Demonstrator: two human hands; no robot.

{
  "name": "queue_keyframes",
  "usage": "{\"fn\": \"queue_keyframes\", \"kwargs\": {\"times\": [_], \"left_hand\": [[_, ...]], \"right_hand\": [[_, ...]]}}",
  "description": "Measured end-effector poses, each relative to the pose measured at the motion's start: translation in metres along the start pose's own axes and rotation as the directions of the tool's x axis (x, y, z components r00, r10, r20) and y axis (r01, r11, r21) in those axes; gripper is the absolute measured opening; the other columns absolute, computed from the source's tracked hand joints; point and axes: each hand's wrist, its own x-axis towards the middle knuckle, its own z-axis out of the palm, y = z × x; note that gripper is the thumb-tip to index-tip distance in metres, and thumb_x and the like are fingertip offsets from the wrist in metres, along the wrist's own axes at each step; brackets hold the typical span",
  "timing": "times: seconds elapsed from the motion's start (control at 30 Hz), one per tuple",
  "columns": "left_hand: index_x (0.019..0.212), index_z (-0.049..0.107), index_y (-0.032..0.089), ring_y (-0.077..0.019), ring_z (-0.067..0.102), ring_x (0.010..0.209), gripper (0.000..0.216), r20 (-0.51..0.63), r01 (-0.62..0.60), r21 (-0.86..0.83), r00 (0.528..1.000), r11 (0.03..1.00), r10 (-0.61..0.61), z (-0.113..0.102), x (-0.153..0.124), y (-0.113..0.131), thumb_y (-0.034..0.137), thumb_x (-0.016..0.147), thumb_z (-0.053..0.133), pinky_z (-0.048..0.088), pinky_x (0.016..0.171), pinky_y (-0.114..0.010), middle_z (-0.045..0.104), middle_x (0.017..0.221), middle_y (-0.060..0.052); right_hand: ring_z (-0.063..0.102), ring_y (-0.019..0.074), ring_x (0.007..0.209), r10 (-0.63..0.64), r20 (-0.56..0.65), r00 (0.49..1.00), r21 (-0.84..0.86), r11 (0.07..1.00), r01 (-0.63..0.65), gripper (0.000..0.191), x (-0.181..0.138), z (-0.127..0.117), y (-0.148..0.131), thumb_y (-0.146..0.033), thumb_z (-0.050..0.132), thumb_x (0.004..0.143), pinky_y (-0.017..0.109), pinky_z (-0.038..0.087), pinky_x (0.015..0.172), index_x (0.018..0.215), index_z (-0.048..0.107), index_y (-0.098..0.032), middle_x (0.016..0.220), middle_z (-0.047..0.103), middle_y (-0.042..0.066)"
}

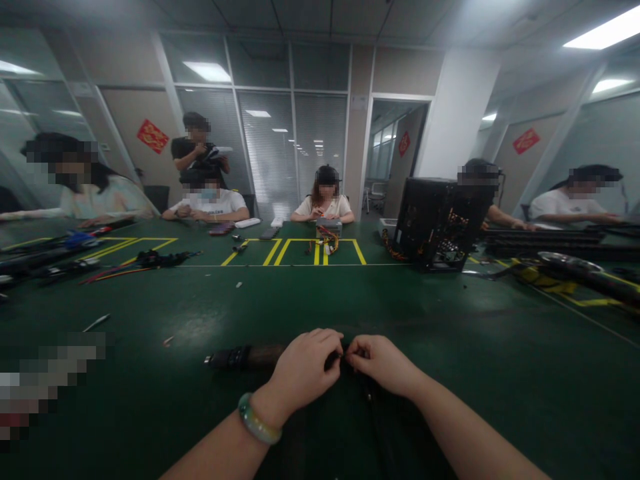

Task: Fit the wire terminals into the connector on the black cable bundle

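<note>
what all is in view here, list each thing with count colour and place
table: one, dark green, fills the foreground
yellow lines: several, yellow, on the table's far half
open case: one, black, far right on the table
small box: one, grey with coloured wires, far centre
wire bundle: one, black and red, far left
other people: six, five seated round the far side, one standing back left
black rod: one, black, lying at the hands
bracelet: one, pale green, left wrist
left hand: pinching the rod's end
right hand: pinching the same spot
</note>
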Motion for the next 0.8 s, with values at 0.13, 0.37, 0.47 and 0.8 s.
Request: {"fn": "queue_keyframes", "kwargs": {"times": [0.13,0.37,0.47,0.8], "left_hand": [[0.089,0.058,0.022,-0.0207,0.058,0.105,0.007,-0.024,0.028,-0.007,0.999,1.0,-0.028,0.0006,-0.0004,-0.0011,0.02,0.082,0.059,0.045,0.093,-0.037,0.063,0.115,-0.001],[0.088,0.058,0.022,-0.0191,0.058,0.102,0.008,0.016,-0.004,0.02,1.0,1.0,0.004,0.0015,0.0006,-0.0019,0.017,0.083,0.058,0.045,0.09,-0.034,0.064,0.111,0.0],[0.091,0.059,0.024,-0.0188,0.058,0.103,0.015,0.045,-0.022,0.036,0.999,0.999,0.02,-0.0001,0.0005,-0.0005,0.013,0.081,0.057,0.045,0.089,-0.034,0.064,0.112,0.001],[0.091,0.058,0.022,-0.0201,0.058,0.102,0.007,-0.001,0.032,0.028,0.999,0.999,-0.032,0.002,-0.0007,-0.0021,0.022,0.084,0.059,0.046,0.089,-0.034,0.063,0.11,-0.002]], "right_hand": [[0.061,0.0133,0.066,-0.003,-0.001,1.0,0.007,1.0,0.003,0.012,0.0008,0.0018,0.0028,-0.027,0.058,0.087,0.02,0.04,0.057,0.087,0.067,-0.02,0.076,0.069,-0.001],[0.06,0.0128,0.066,0.004,-0.009,1.0,0.018,1.0,-0.004,0.011,-0.0004,0.0021,0.0009,-0.024,0.058,0.086,0.019,0.04,0.056,0.087,0.068,-0.019,0.076,0.069,-0.001],[0.059,0.0127,0.065,-0.001,-0.014,1.0,0.015,1.0,0.001,0.011,-0.001,0.0015,-0.0003,-0.023,0.058,0.085,0.019,0.039,0.056,0.087,0.068,-0.019,0.075,0.068,-0.001],[0.06,0.0128,0.065,0.001,-0.005,1.0,0.026,1.0,-0.001,0.012,-0.0012,0.0009,-0.0038,-0.025,0.058,0.086,0.02,0.041,0.058,0.086,0.067,-0.018,0.075,0.069,-0.001]]}}
